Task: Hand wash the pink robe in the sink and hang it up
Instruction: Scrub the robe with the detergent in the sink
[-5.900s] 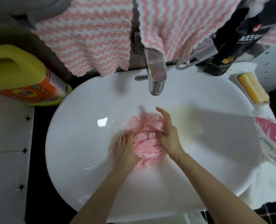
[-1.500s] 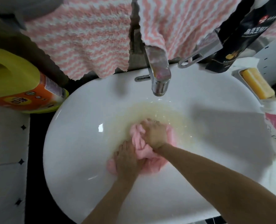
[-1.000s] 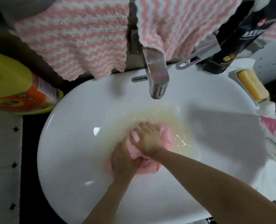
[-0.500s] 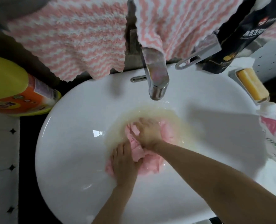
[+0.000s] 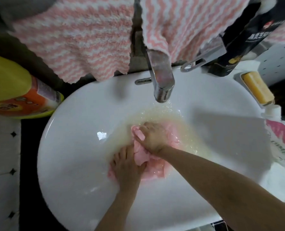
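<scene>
The robe [image 5: 156, 170] lies bunched and wet at the bottom of the sink [image 5: 68, 147], in shallow yellowish water [image 5: 193, 144]. The right hand [image 5: 152, 137] grips a fold of it, fingers [image 5: 142, 129] curled round the cloth. The left hand [image 5: 126, 167] presses flat on the robe's near edge, its fingers [image 5: 120, 157] nearly straight and clasping nothing. The tap [image 5: 161, 80] stands just beyond the right fingers. A jug [image 5: 13, 90] sits well left of the left fingers. A soap bar [image 5: 257, 88] lies well right of the right fingers. Striped towels [image 5: 75, 39] hang beyond the tap.
</scene>
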### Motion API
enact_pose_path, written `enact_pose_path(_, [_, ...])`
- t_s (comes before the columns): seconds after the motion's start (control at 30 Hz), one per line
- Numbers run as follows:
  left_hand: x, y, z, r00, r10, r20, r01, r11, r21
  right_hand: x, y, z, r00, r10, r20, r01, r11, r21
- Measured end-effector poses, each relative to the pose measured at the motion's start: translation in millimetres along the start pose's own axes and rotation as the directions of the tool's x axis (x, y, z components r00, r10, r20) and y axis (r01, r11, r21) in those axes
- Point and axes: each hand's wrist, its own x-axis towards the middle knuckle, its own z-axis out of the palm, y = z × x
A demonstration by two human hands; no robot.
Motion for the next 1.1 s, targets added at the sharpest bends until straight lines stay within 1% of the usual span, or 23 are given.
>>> enact_pose_path(0.07, [0, 2, -3, 1.000, -0.004, 0.019, 0.004, 1.000, -0.003, 10, -4, -13, 0.983, 0.177, 0.052, -0.182, 0.975, 0.125])
enact_pose_path(0.1, [0, 3, -5, 1.000, -0.003, 0.024, 0.003, 1.000, -0.013, 8, -4, -20, 0.962, 0.264, 0.072, -0.274, 0.931, 0.240])
enact_pose_path(0.13, [0, 2, -5, 1.000, 0.002, 0.023, -0.001, 1.000, -0.018, 0, -3, -27, 0.958, 0.281, 0.047, -0.280, 0.895, 0.347])
enact_pose_path(0.17, [0, 2, -6, 0.999, -0.001, 0.033, 0.002, 1.000, -0.026, -12, 0, -32, 0.979, 0.200, -0.037, -0.172, 0.912, 0.372])
enact_pose_path(0.2, [0, 2, -5, 0.999, -0.003, 0.032, 0.003, 1.000, -0.026, -27, 1, -35, 0.994, 0.076, -0.084, -0.045, 0.945, 0.323])
enact_pose_path(0.27, [0, 1, -1, 1.000, -0.002, -0.013, 0.001, 0.999, -0.053, -56, 4, -24, 0.988, -0.145, -0.059, 0.154, 0.972, 0.178])
enact_pose_path(0.37, [0, 1, 1, 0.998, 0.015, -0.053, -0.016, 1.000, -0.010, -49, 12, 2, 0.977, -0.213, 0.014, 0.213, 0.977, -0.013])
enact_pose_path(0.43, [1, 3, 2, 1.000, 0.026, -0.011, -0.025, 0.998, 0.052, -19, 17, 9, 0.972, -0.232, -0.024, 0.231, 0.972, -0.037])
enact_pose_path(0.5, [-1, 6, 0, 1.000, 0.010, 0.025, -0.012, 0.998, 0.063, 2, 19, 9, 0.970, -0.244, 0.016, 0.244, 0.969, -0.022])
enact_pose_path(0.63, [-1, 9, -9, 0.997, -0.023, 0.076, 0.020, 0.999, 0.041, 16, 11, -10, 0.977, -0.158, 0.143, 0.148, 0.986, 0.078])
enact_pose_path(0.7, [-2, 4, -15, 0.995, -0.013, 0.104, 0.014, 1.000, -0.001, 20, 15, -31, 0.962, -0.080, 0.260, -0.004, 0.952, 0.307])
enact_pose_path(0.73, [-3, 2, -17, 0.991, 0.001, 0.135, -0.001, 1.000, -0.005, 20, 20, -45, 0.963, -0.073, 0.258, -0.039, 0.913, 0.405])
enact_pose_path(0.77, [-5, 2, -18, 0.987, 0.010, 0.158, -0.011, 1.000, 0.004, 19, 29, -57, 0.982, -0.051, 0.182, -0.036, 0.893, 0.448])
enact_pose_path(0.8, [-8, 3, -19, 0.986, 0.009, 0.169, -0.009, 1.000, 0.001, 15, 38, -66, 0.999, 0.005, 0.046, -0.021, 0.933, 0.359])
enact_pose_path(0.83, [-9, 9, -24, 0.982, -0.023, 0.185, 0.026, 1.000, -0.013, 7, 50, -70, 0.991, 0.114, -0.068, -0.093, 0.963, 0.255])
enact_pose_path(0.87, [-9, 16, -28, 0.971, -0.093, 0.222, 0.103, 0.994, -0.033, -1, 57, -73, 0.958, 0.271, -0.092, -0.250, 0.949, 0.192])
enact_pose_path(0.9, [-9, 24, -33, 0.941, -0.171, 0.293, 0.188, 0.982, -0.030, -9, 58, -73, 0.894, 0.448, 0.008, -0.441, 0.877, 0.193])
enact_pose_path(0.93, [-13, 30, -35, 0.920, -0.194, 0.340, 0.202, 0.979, 0.013, -15, 58, -67, 0.815, 0.558, 0.155, -0.579, 0.789, 0.207])
enact_pose_path(0.97, [-15, 36, -41, 0.913, -0.153, 0.377, 0.156, 0.987, 0.021, -17, 54, -61, 0.768, 0.575, 0.283, -0.637, 0.734, 0.236])
enact_pose_path(1.0, [-17, 41, -49, 0.905, -0.074, 0.420, 0.084, 0.996, -0.005, -17, 49, -54, 0.773, 0.526, 0.355, -0.623, 0.734, 0.270])
enact_pose_path(1.03, [-17, 44, -57, 0.844, -0.003, 0.536, 0.048, 0.997, -0.069, -16, 41, -53, 0.800, 0.444, 0.403, -0.580, 0.745, 0.329])
enact_pose_path(1.07, [-15, 43, -64, 0.736, 0.086, 0.671, 0.063, 0.979, -0.194, -13, 34, -54, 0.819, 0.342, 0.461, -0.540, 0.732, 0.415])
enact_pose_path(1.1, [-7, 44, -78, 0.608, 0.198, 0.769, 0.090, 0.945, -0.314, -10, 27, -59, 0.809, 0.224, 0.543, -0.538, 0.653, 0.533])
